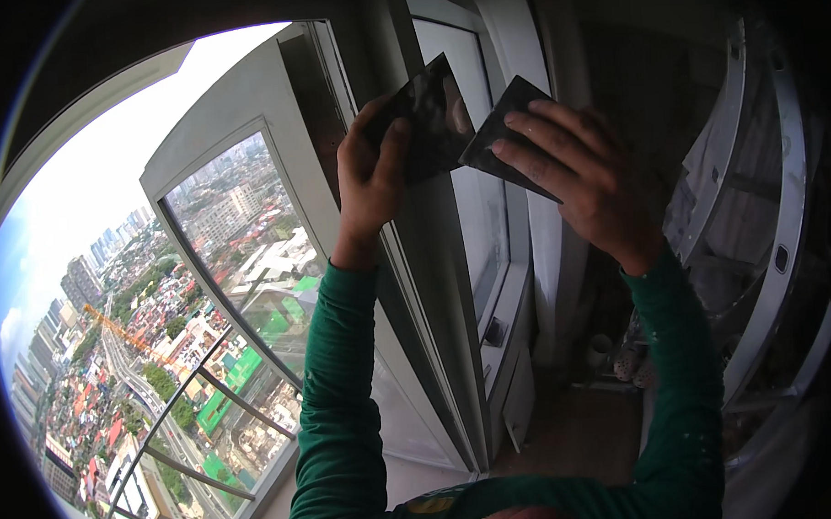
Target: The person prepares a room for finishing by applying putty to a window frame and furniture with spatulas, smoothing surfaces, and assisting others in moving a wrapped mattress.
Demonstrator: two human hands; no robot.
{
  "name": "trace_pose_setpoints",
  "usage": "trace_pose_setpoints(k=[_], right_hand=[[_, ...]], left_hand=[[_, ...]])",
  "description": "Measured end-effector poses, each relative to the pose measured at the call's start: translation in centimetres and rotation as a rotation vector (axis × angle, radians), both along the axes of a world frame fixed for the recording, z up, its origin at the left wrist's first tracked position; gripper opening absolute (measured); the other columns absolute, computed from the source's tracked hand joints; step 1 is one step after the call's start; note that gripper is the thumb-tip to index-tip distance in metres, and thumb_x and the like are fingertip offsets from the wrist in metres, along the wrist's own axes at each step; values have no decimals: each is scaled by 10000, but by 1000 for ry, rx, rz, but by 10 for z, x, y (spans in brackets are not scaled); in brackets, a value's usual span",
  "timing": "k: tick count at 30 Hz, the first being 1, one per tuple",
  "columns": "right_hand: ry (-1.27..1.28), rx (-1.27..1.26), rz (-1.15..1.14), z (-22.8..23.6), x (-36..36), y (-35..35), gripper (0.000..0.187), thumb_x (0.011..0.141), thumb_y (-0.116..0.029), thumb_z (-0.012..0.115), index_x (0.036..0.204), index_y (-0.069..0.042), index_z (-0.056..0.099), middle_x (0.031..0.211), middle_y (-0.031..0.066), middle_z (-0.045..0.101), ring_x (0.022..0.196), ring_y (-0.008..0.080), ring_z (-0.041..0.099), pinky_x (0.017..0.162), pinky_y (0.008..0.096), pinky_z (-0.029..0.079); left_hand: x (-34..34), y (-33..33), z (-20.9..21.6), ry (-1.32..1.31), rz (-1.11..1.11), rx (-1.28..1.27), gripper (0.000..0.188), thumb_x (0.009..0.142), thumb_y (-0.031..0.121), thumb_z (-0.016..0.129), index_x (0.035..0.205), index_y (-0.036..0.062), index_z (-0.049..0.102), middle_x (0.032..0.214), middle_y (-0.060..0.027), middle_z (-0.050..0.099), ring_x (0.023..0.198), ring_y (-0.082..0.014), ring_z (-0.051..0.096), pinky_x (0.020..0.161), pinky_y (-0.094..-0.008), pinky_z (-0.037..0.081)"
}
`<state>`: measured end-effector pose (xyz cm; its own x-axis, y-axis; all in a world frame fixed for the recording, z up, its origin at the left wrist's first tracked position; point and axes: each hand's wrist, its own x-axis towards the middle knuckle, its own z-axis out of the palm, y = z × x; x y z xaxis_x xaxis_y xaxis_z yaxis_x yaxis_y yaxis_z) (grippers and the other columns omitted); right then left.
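Both of my arms, in green sleeves, are raised in front of a window frame post (pixel 424 250). My left hand (pixel 369 174) is closed on a thin, dark, square plate (pixel 429 122), thumb across its near face, which carries faint greyish smears. A second dark, flat, square plate (pixel 501 139) is gripped in my right hand (pixel 588 166), its fingers laid over the face. The two plates come together at their facing edges; whether they touch I cannot tell. Parts of both plates are hidden behind my fingers.
On the left a window sash (pixel 289 172) stands swung outward, with a metal railing (pixel 214 381) and a city far below. At right stands a pale metal ladder (pixel 771 274). A small white panel (pixel 519 398) leans below the sill; a cup-like container (pixel 600 346) sits beyond.
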<state>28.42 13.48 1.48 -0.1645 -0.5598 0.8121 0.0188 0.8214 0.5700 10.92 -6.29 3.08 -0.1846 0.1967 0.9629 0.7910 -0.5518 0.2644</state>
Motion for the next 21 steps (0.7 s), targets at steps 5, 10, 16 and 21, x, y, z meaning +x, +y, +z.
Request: trace_pose_setpoints(k=[5,10,16,21], right_hand=[[7,52,-44,1,-3,-2,334,887,-130,637,1208,-158,725,1285,48,649,1246,254,554,1038,441,461],[-73,53,-130,4,-3,-3,303,874,-83,636,1160,-111,734,1258,57,655,1232,263,558,1047,427,451],[-415,-162,-20,27,43,-7,252,924,-56,620,1153,-73,726,1145,101,711,1118,254,649,996,387,497],[-223,-327,727,92,31,-64,206,988,-114,615,1153,-38,710,1098,145,722,945,271,710,815,334,558]], left_hand=[[-3,-2,-2,9,55,-25,375,1003,125,595,1294,-105,537,1162,-144,676,1061,-162,631,965,-292,481],[-6,4,-4,27,59,1,373,1004,128,597,1296,-96,538,1160,-134,679,1058,-164,633,959,-287,482],[-9,6,-3,81,176,186,379,1010,155,572,1301,-85,539,1155,-145,683,1073,-184,636,957,-303,481],[1,-11,-4,106,315,68,387,986,161,562,1281,-89,533,1087,-207,707,1040,-247,686,925,-331,503]])
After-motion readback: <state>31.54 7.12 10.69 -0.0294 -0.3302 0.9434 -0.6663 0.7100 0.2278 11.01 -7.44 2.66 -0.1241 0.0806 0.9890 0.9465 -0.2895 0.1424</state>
